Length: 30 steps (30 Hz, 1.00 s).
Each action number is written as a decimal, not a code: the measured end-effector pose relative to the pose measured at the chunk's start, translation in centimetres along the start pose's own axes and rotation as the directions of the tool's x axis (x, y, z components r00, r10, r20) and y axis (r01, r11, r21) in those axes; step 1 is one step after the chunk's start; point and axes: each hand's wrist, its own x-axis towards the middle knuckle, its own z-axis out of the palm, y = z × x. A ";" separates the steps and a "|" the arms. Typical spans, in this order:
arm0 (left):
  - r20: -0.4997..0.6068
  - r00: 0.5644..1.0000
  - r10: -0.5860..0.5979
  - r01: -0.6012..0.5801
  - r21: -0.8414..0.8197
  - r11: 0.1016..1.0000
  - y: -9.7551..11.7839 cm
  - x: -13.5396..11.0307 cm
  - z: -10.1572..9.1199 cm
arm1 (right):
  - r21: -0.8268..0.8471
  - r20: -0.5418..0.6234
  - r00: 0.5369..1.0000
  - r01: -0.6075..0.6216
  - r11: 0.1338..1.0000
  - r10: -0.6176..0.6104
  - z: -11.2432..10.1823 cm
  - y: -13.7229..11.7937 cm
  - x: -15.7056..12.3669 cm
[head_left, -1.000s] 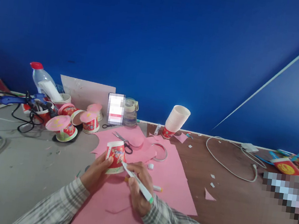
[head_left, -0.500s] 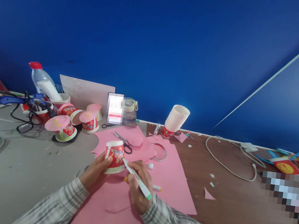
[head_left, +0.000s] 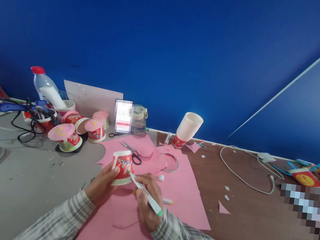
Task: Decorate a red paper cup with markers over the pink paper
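My left hand [head_left: 103,183] is closed round the left side of a red-and-white printed paper cup [head_left: 124,170], held upside down with its rim low. Green colouring shows along the cup's lower band. A white marker with a green end [head_left: 149,198] is gripped in my right hand [head_left: 151,197], its tip at the cup's lower right edge. Beneath both hands lies a large pink paper sheet [head_left: 184,206]. A second marker with yellow ends [head_left: 167,201] rests on the sheet, partly hidden by my right hand. Just behind the cup are dark-handled scissors [head_left: 136,159].
Several cups with pink paper discs [head_left: 96,130] stand at the left, near a glue gun [head_left: 20,107]. A tall stack of paper cups [head_left: 188,129] leans at the back, right of a water bottle [head_left: 139,120]. A tape ring [head_left: 172,164] and white cable [head_left: 245,186] lie rightward.
The marker tip has shifted slightly down and left along the cup's lower edge. The cup has tilted a little in my left hand.
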 end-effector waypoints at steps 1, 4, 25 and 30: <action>-0.005 1.000 -0.001 0.001 0.000 1.000 0.1 0.0 0.1 | -0.004 0.001 1.000 0.005 1.000 -0.005 0.0 0.1 0.0; -0.021 1.000 -0.003 0.003 0.010 1.000 0.2 0.0 0.3 | -0.003 -0.005 1.000 0.010 1.000 -0.010 0.0 0.3 -0.1; -0.033 0.998 -0.058 0.057 -0.045 0.997 -0.3 0.1 -0.6 | 0.047 -0.206 0.974 -0.090 0.995 0.098 0.8 1.7 0.3; 0.015 0.997 -0.081 0.082 -0.087 0.993 -0.3 0.0 -0.6 | -0.088 -0.150 0.989 -0.020 0.996 0.007 0.7 1.5 0.4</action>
